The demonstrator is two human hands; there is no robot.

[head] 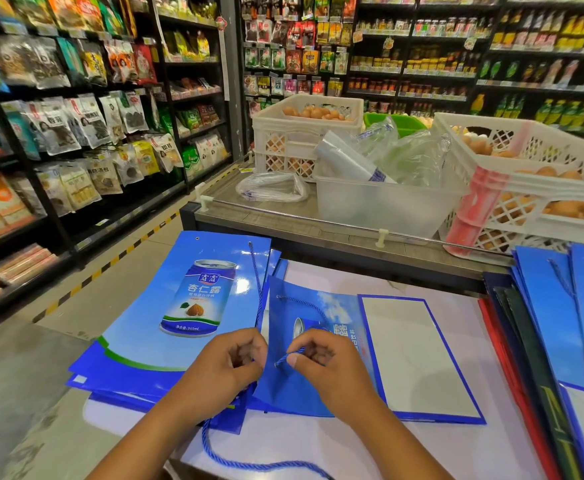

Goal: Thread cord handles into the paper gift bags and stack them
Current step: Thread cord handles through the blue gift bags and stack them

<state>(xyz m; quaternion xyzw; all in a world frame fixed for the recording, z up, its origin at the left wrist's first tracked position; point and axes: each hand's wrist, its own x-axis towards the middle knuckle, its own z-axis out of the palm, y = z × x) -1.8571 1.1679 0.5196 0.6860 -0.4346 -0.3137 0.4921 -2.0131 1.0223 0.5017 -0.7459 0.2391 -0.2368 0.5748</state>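
— Where is the bag being threaded?

— The flat blue gift bag lies on the desk, just right of the stack of bags printed with a can.

— And the hands?

— The right hand pinches the blue cord at the bag's hole; the left hand is curled closed on the bag's edge.

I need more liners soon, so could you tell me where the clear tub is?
In the head view, the clear tub sits on the counter beyond the bags, between the two white egg crates.
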